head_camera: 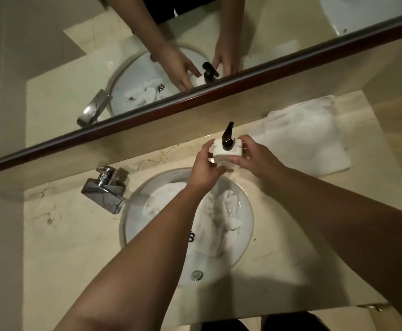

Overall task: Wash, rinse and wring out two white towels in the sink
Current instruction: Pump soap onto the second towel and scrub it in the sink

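Head view: both hands, left hand [204, 168] and right hand [255, 154], grip soap dispenser [227, 151].

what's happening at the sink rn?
A person holds a white soap bottle with a black pump in both hands, left hand and right hand, above the back rim of the sink. A wet white towel lies bunched in the basin. Another white towel lies on the counter to the right. The faucet shows no water running.

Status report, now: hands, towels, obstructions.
Both hands, left and right, grip soap dispenser. Towel in sink; second towel on counter. No obstructions.
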Available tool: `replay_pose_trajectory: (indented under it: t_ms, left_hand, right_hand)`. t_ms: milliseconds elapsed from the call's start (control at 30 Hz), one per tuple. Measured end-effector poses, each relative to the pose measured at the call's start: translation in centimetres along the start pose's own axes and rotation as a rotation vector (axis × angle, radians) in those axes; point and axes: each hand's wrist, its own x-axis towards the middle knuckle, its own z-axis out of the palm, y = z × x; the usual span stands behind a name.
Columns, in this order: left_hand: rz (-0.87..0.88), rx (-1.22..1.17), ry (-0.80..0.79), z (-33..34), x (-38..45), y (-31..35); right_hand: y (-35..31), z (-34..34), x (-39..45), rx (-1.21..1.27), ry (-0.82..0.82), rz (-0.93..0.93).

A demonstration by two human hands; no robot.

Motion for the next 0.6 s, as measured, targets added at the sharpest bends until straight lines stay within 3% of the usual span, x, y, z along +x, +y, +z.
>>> replay_pose_trajectory:
  t_ms: [300, 533, 600]
  left_hand:
    - [0.03, 0.143, -0.091, -3.2, -4.7, -2.2]
    - [0.07, 0.11, -0.148, -6.3, -9.6, -5.4]
    - [0.076, 0.095, -0.129, -7.0, -11.7, -6.6]
  right_hand:
    - [-1.1, 2.5, -4.4, 0.343, -0.112, 0.07]
    - [-4.9, 7.5, -8.7, 0.244, -0.07, 0.121]
    - [-6.5, 9.9, -10.1, 0.109, -0.024, 0.104]
